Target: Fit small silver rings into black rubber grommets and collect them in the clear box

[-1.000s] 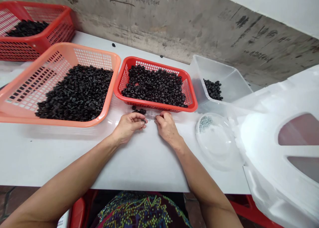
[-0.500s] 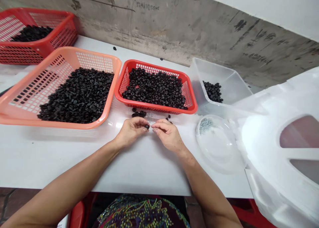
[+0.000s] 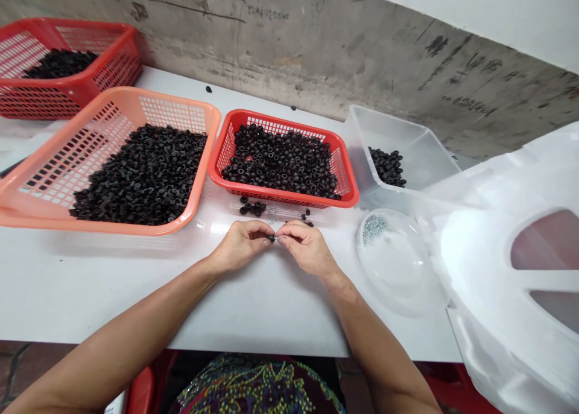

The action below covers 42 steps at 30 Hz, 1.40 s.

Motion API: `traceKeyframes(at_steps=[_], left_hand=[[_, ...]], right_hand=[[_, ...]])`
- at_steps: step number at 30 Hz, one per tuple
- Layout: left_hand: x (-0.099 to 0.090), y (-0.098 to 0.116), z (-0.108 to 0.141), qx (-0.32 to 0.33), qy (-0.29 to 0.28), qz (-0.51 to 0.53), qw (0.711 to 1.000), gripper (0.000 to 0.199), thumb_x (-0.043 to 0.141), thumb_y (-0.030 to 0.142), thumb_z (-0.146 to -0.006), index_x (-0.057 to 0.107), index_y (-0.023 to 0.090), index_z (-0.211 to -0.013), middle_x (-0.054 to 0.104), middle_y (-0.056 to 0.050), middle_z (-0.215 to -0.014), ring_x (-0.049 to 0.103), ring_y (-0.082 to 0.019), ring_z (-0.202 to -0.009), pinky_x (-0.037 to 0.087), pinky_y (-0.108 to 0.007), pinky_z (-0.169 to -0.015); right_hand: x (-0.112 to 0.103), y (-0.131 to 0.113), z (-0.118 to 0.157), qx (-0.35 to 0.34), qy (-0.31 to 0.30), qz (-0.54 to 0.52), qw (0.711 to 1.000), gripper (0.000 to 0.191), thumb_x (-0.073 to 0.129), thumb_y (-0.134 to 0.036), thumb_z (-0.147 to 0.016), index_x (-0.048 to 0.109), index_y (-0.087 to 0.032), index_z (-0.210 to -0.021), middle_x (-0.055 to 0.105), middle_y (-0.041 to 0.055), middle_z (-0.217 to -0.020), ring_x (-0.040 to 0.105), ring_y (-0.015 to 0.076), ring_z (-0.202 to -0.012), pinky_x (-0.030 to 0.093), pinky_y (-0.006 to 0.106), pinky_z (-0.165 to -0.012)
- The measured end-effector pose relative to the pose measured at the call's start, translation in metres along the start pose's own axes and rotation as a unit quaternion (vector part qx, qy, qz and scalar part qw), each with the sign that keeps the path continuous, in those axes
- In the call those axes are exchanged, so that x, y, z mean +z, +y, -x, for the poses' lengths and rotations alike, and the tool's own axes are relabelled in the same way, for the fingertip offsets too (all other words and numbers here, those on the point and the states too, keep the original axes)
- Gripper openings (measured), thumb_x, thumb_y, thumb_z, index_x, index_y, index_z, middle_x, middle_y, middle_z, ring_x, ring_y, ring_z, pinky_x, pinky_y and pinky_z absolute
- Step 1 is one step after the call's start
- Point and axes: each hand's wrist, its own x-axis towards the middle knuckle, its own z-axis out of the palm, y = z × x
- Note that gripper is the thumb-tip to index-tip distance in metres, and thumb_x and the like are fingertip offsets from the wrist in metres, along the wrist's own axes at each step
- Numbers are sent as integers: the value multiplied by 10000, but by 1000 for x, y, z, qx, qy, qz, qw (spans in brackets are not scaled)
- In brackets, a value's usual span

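My left hand (image 3: 240,245) pinches a small black part (image 3: 272,238) between thumb and fingertips. Close against it, my right hand (image 3: 306,245) has its thumb and fingers pressed together on something too small to name, perhaps a tiny shiny piece. Just beyond my hands, several loose black parts (image 3: 252,207) lie in front of a red basket (image 3: 284,198) full of round black parts. A couple more small black bits (image 3: 307,212) sit past my right hand.
An orange basket (image 3: 192,203) of black pieces stands left, another red basket (image 3: 102,67) behind it. On the right are a clear bin (image 3: 420,160), a round clear dish (image 3: 391,257) with tiny silvery pieces, and a large white plastic object (image 3: 479,257).
Both hands have come together, the fingertips now meeting at the black part, which has shifted slightly right and toward me. The loose parts beyond my left hand show more fully.
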Motion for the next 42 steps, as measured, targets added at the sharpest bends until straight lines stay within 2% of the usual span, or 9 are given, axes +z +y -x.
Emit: traceKeyframes(at_steps=[8, 14, 18, 22, 28, 32, 35, 38, 42], left_hand=[[2, 4, 1, -31, -9, 74, 997, 175, 689, 126, -621, 664, 121, -795, 650, -5, -713, 613, -127, -666, 495, -274, -681], [2, 2, 0, -6, -2, 60, 998, 167, 694, 108, -614, 675, 111, -780, 657, -23, -777, 590, -113, -686, 482, -250, -667], [2, 1, 0, -23, -8, 85, 996, 184, 700, 107, -619, 668, 114, -800, 658, -12, -743, 606, -112, -670, 490, -254, -670], [1, 1, 1, -63, 0, 130, 990, 194, 707, 126, -637, 649, 112, -821, 658, -12, -705, 644, -135, -658, 501, -268, -653], [0, 1, 0, -72, 17, 204, 976, 273, 744, 139, -611, 637, 116, -861, 663, -26, -792, 667, -163, -672, 493, -262, -597], [0, 1, 0, -74, 11, 204, 976, 235, 745, 134, -610, 643, 105, -819, 669, -29, -758, 666, -158, -687, 501, -271, -653], [0, 1, 0, -71, 9, 186, 980, 218, 736, 136, -620, 640, 106, -813, 664, -26, -748, 657, -151, -668, 498, -265, -626], [0, 2, 0, -69, 3, 155, 985, 208, 717, 155, -645, 630, 107, -828, 658, -27, -710, 647, -150, -627, 487, -260, -568], [1, 6, 1, -70, -9, 117, 991, 201, 686, 179, -679, 614, 98, -848, 651, -25, -656, 616, -127, -560, 474, -250, -532]], right_hand=[[4, 2, -1, 27, 16, 1, 1000, 103, 574, -176, -768, 677, -171, -755, 616, 25, -739, 561, 140, -700, 443, 285, -672], [10, 4, 1, 82, 29, -32, 996, 123, 642, -249, -716, 659, -166, -806, 634, 27, -744, 554, 140, -659, 449, 279, -615], [6, 5, 1, 100, 28, -107, 989, 179, 662, -262, -704, 659, -166, -856, 642, 22, -767, 561, 134, -675, 457, 275, -629], [-3, 11, 0, 103, 37, -201, 973, 142, 638, -240, -731, 666, -177, -855, 615, -5, -724, 529, 100, -610, 443, 249, -588], [-5, 16, -1, 120, 0, -307, 944, 213, 678, -270, -720, 644, -175, -908, 611, -5, -699, 544, 101, -585, 461, 256, -564], [-3, 13, 0, 151, -1, -310, 939, 186, 682, -287, -713, 660, -161, -848, 619, 6, -677, 542, 98, -553, 436, 231, -496], [-3, 11, 1, 154, 2, -307, 939, 190, 686, -287, -705, 670, -168, -852, 624, 5, -679, 541, 96, -545, 426, 226, -481], [-4, 7, 3, 128, 0, -269, 955, 165, 668, -272, -718, 680, -180, -854, 617, -8, -664, 536, 93, -543, 445, 243, -524], [-4, -2, 6, 107, 21, -164, 980, 143, 609, -213, -738, 678, -180, -858, 625, -8, -683, 533, 93, -548, 439, 242, -550]])
